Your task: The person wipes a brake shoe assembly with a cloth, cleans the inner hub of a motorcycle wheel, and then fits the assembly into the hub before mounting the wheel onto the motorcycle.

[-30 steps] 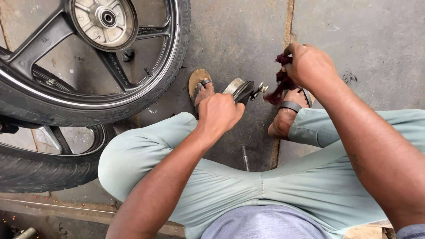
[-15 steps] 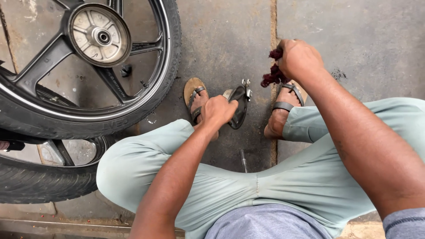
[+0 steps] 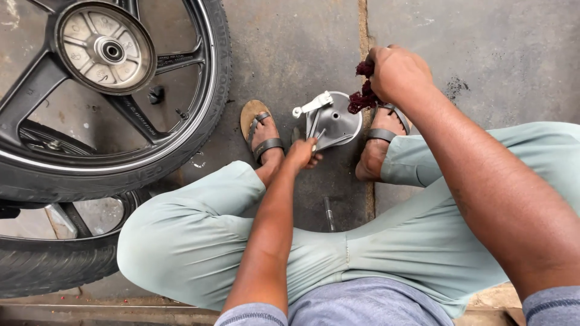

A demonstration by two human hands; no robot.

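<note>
Squatting, the left hand [image 3: 302, 151] has tipped the round grey metal plate [image 3: 335, 124] face-up on the concrete floor [image 3: 290, 54], fingers pinching its edge, while the right hand [image 3: 396, 72] clutches a dark red rag [image 3: 364, 96] against it beside the black wheel [image 3: 109, 90].

The round metal plate [image 3: 336, 124] between the feet is dull silver-grey, with a paler, whitish lever [image 3: 312, 104] at its upper left. The rag [image 3: 365, 90] bunched in the right hand [image 3: 396, 72] is dark maroon. The trousers [image 3: 199, 232] are pale grey-green and plain; the shirt hem [image 3: 362, 305] and sleeves are muted blue-grey. The sandals [image 3: 261, 130] have tan soles with grey straps. The wheel [image 3: 121, 84] has a black tyre and black spokes around a silver hub [image 3: 106, 48], its rim edged bright silver. The concrete floor [image 3: 501, 54] is grey, mottled with darker stains and one black smudge [image 3: 454, 89]
</note>
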